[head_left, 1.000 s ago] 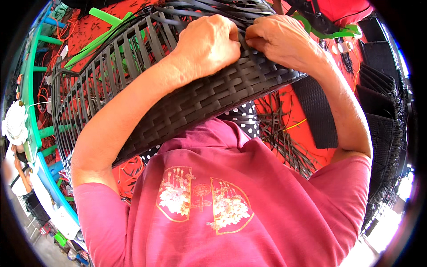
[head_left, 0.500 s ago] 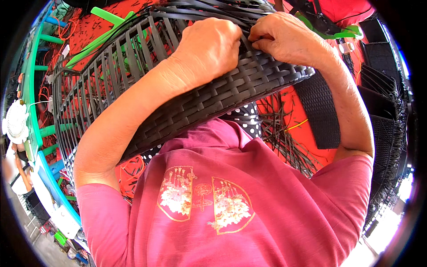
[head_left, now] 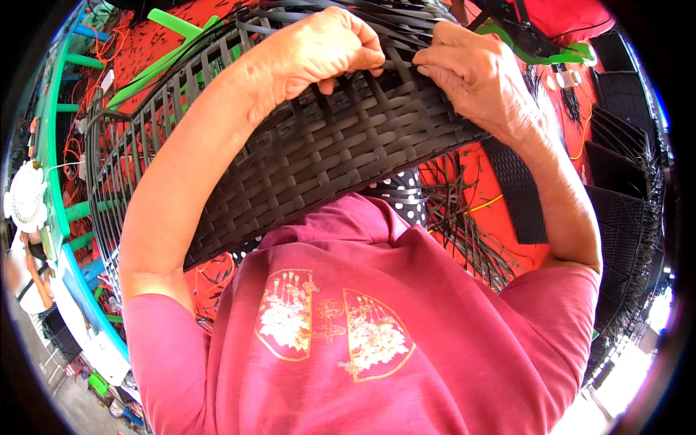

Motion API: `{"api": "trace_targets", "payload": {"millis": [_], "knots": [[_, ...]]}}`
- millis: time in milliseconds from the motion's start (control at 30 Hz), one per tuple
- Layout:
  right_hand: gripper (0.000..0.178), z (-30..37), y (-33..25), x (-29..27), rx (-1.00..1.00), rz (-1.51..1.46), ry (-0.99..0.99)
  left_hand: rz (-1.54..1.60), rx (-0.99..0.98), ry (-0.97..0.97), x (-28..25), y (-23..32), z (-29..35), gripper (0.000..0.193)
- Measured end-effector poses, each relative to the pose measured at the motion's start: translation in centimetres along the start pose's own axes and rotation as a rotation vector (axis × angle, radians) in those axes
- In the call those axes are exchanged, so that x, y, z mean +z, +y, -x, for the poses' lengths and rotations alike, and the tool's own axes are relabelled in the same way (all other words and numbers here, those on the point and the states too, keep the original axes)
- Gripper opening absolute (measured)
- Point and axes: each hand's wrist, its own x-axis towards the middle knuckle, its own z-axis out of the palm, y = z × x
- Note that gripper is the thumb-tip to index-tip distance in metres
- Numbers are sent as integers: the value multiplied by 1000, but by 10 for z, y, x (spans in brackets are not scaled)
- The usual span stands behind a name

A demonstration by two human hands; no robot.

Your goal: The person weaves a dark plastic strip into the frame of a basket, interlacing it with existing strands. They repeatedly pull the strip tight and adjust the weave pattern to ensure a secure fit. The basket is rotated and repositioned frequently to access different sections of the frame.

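A large black basket of flat plastic strips [head_left: 319, 159] rests across my lap. Its near side is tightly woven, while the left part shows bare upright strips. Above the woven edge, my left hand [head_left: 330, 54] is closed with its fingers curled down. My right hand [head_left: 471, 69] pinches a dark weaving strip [head_left: 397, 65] at the upper right of the basket. The strip runs across the gap between both hands. Loose strip ends [head_left: 355, 11] bunch along the far side, just beyond my fingers.
Cut strips [head_left: 464, 225] lie heaped on the red floor [head_left: 507, 254] at right, beside a black woven panel [head_left: 518, 188]. More woven black pieces [head_left: 616, 217] stand at the far right. A green frame [head_left: 51, 145] and white fan [head_left: 27, 196] are at left.
My left hand has lifted and shifted slightly left and away, uncovering more weave. My right hand has turned and moved slightly right, so the gap between my hands is wider.
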Motion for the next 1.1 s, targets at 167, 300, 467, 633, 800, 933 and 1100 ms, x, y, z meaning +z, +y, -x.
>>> {"api": "trace_targets", "payload": {"millis": [167,300,467,633,800,933,1100], "knots": [[12,1,8,3,245,-138,-9,239,-28,132,-7,6,2,10],[14,2,8,4,377,-319,43,-311,41,368,-17,28,38,10],[15,-14,-10,5,34,-206,57,-500,359,227,-15,-9,59,5],[18,-28,-17,25,-75,-87,-22,-754,519,384,2,-26,54,13],[18,-38,-25,23,297,-316,-192,-316,194,220,-5,-18,49,10],[14,-56,-8,18,319,-430,-542,-156,3,100,-13,-4,53,5],[12,-41,-15,23,235,-305,-151,-800,520,544,-22,-14,66,9]]}}
